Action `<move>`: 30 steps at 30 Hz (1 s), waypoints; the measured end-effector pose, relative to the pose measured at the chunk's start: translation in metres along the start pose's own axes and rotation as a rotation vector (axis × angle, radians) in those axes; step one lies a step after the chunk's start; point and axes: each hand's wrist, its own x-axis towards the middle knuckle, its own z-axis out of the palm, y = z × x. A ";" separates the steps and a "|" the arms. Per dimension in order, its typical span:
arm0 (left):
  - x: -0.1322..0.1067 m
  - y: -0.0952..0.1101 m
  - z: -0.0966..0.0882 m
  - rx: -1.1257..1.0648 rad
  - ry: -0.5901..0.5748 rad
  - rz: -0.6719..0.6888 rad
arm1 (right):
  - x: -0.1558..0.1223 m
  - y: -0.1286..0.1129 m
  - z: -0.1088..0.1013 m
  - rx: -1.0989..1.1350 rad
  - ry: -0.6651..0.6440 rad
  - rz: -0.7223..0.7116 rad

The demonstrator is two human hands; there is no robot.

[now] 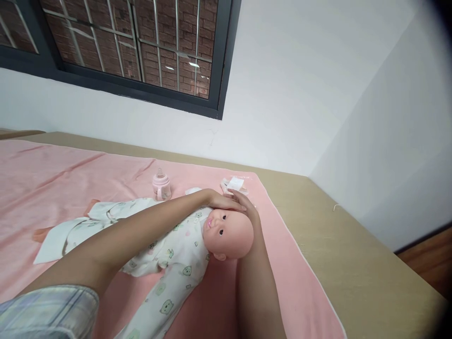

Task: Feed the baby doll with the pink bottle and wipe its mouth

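Note:
A baby doll [226,233] in a white printed romper lies on its back on a pink blanket [70,174], head to the right. My left hand [221,200] reaches across the doll's chest and rests, fingers flat, on the far side of its head. My right hand [249,209] comes up from below and cups the top of the head, fingers stretched along it. Both hands touch the head and grip nothing else.
A small pink baby bottle [161,186] stands on the blanket behind the doll. White packets or wipes [235,184] lie near the blanket's far corner. The blanket covers a tan mattress [353,254] against white walls; wooden floor [431,259] shows at right.

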 end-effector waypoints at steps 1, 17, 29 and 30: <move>0.000 0.001 0.000 -0.015 -0.019 0.004 | 0.003 -0.004 -0.007 0.061 0.052 0.034; 0.022 -0.008 0.007 -0.085 -0.286 -0.162 | -0.009 -0.013 -0.068 0.380 0.174 -0.197; -0.020 0.016 -0.022 0.370 0.282 0.093 | 0.012 0.009 -0.042 0.323 0.027 -0.107; -0.028 0.018 -0.023 0.384 0.327 0.106 | 0.015 0.011 -0.039 0.317 0.067 -0.121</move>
